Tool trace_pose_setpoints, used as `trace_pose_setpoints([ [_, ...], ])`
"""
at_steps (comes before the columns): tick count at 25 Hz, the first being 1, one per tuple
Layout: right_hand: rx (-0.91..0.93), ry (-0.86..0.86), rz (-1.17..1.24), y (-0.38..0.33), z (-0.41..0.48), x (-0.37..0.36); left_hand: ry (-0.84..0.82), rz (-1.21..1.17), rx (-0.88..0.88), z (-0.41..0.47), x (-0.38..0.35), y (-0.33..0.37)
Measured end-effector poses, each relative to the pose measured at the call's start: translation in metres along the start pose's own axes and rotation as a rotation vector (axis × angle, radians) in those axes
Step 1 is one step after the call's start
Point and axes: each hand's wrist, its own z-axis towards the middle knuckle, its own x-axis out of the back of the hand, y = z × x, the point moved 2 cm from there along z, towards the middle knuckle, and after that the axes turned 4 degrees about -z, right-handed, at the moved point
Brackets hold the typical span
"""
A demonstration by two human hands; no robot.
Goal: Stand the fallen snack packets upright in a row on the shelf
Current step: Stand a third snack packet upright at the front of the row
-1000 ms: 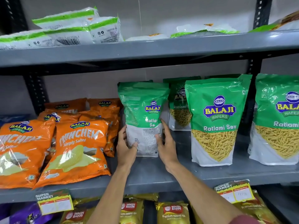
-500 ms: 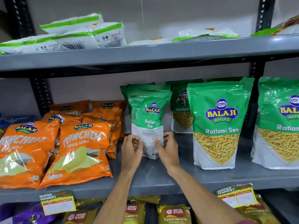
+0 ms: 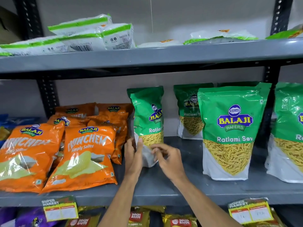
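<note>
green packet [image 3: 148,118] stands upright on shelf [image 3: 157,189], its white base between the two grips. left grip [image 3: 133,155] clasps the base's left edge, thumb on the front. right grip [image 3: 169,159] has fingers curled at the base's right corner (blurred; hold cannot be confirmed). orange packets [image 3: 88,154] lean just left of left grip. second green packet [image 3: 229,133] stands right of right grip, apart from it.

Two yellow-and-red "Super Market" price labels [image 3: 60,208] [image 3: 250,210] are seen low at left and right. Beneath them, gold Wagh Bakri tea packets [image 3: 139,217] are lined up, with a purple packet [image 3: 32,218] at far left. White packets with green bands [image 3: 91,36] are laid flat on the upper shelf [image 3: 147,56]. Black perforated uprights [image 3: 47,97] are set against a grey wall [image 3: 196,17].
</note>
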Motion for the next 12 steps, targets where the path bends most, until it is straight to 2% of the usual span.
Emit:
trace_pose_setpoints([
  [2,-0.018,0.159,-0.060,0.007,0.003,0.006,0.084,0.006,0.016,0.003,0.002,-0.002],
  [4,-0.130,0.222,-0.092,0.020,0.007,0.009,0.133,-0.007,0.003,0.006,0.004,-0.004],
  [8,-0.336,0.079,0.055,0.038,0.009,0.002,0.162,0.081,0.045,0.012,0.007,-0.009],
  [12,-0.375,0.041,0.054,0.039,0.010,0.002,0.113,0.129,0.052,0.011,0.005,-0.008],
])
